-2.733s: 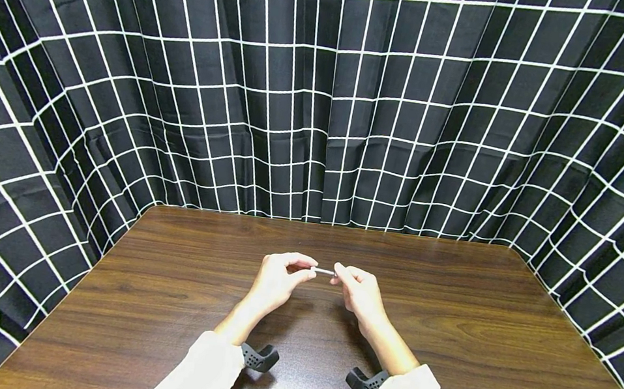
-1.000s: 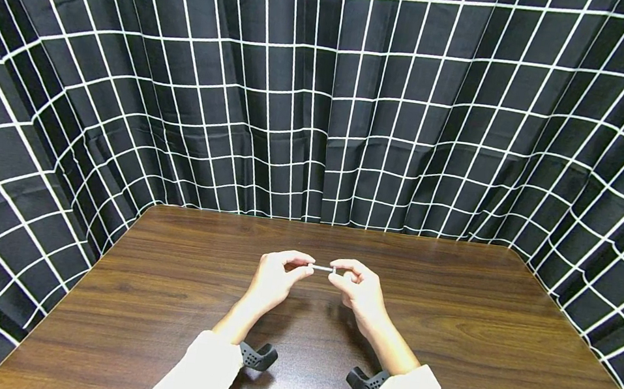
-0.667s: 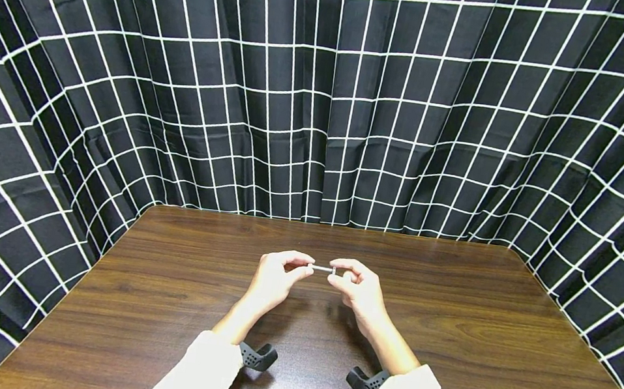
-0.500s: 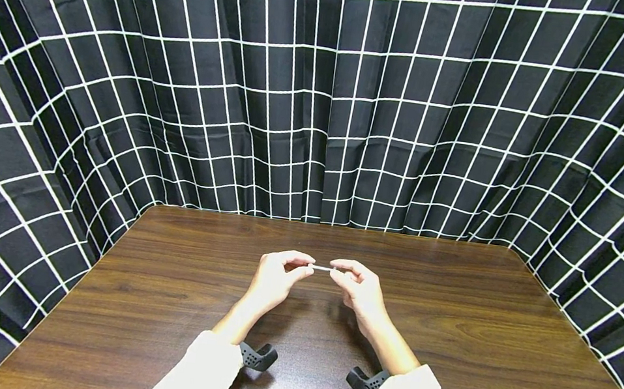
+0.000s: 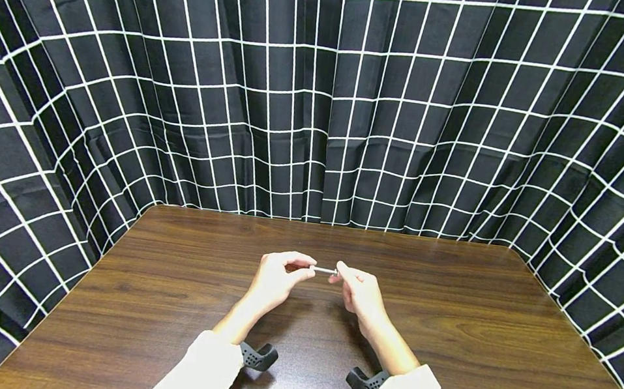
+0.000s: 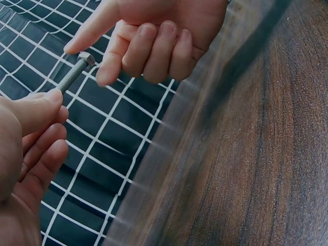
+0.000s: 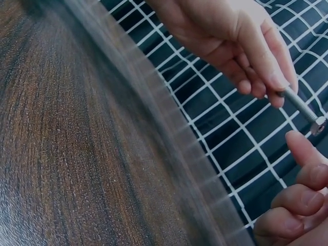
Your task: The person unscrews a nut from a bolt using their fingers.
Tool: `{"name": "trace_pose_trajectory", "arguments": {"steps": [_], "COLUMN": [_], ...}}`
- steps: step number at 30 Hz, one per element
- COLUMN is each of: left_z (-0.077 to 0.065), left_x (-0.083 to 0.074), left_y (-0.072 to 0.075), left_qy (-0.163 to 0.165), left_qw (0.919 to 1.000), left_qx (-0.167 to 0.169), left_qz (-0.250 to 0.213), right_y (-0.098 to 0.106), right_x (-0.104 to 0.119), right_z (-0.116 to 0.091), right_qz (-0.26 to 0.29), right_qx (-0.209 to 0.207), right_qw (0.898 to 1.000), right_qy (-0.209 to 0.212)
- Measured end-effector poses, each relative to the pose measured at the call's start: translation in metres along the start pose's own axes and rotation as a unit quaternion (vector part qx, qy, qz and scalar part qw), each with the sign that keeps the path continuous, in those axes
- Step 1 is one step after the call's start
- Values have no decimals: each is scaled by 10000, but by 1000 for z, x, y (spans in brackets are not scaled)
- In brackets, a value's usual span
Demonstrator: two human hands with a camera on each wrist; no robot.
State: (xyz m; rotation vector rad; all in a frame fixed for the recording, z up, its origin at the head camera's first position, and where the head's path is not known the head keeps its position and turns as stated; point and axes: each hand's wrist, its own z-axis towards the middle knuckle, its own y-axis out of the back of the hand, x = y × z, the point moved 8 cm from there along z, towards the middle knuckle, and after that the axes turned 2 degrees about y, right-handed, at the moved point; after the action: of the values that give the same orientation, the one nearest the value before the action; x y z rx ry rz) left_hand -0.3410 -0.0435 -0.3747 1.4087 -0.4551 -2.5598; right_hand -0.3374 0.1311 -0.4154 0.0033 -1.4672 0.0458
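Observation:
A metal bolt [image 6: 73, 75] with a threaded shank is held level between the hands above the table. My left hand [image 5: 273, 281] pinches its left end between thumb and fingers, hiding that end. The shank's right end carries a hexagonal piece [image 6: 86, 57]; I cannot tell whether it is a head or a nut. Around this hexagonal end is my right hand [image 5: 360, 295], thumb and index finger extended on either side of it, the other fingers curled. Small gaps show between those two fingertips and the metal in the left wrist view.
Below the hands lies a dark wood-grain table [image 5: 180, 295]. A black curtain with a white grid [image 5: 300, 107] stands behind it and along both sides. Dark grey bands [image 5: 259, 357] are worn at the wrists, by the pale sleeves [image 5: 200, 370].
The right thumb has moved up and across the bolt's hexagonal end, while the right index finger has dropped below. The left hand and bolt have shifted very slightly to the right.

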Motion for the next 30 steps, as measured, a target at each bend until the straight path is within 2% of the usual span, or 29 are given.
{"name": "trace_pose_trajectory", "arguments": {"steps": [7, 13, 20, 30], "left_z": [-1, -1, -2, -1], "left_x": [-1, -2, -3, -1], "left_y": [-1, 0, 0, 1], "left_qy": [-26, -36, -92, 27], "left_qw": [10000, 9999, 9998, 9999], "left_qx": [-11, -74, -84, -50], "left_qz": [-23, 143, 139, 95], "right_y": [-1, -1, -3, -2], "right_x": [-3, -4, 0, 4], "right_z": [0, 0, -1, -1], "right_qz": [122, 196, 271, 483], "right_qx": [53, 108, 143, 245], "right_qw": [9998, 9996, 9995, 9984], "right_qy": [-149, -162, 15, 170]}}
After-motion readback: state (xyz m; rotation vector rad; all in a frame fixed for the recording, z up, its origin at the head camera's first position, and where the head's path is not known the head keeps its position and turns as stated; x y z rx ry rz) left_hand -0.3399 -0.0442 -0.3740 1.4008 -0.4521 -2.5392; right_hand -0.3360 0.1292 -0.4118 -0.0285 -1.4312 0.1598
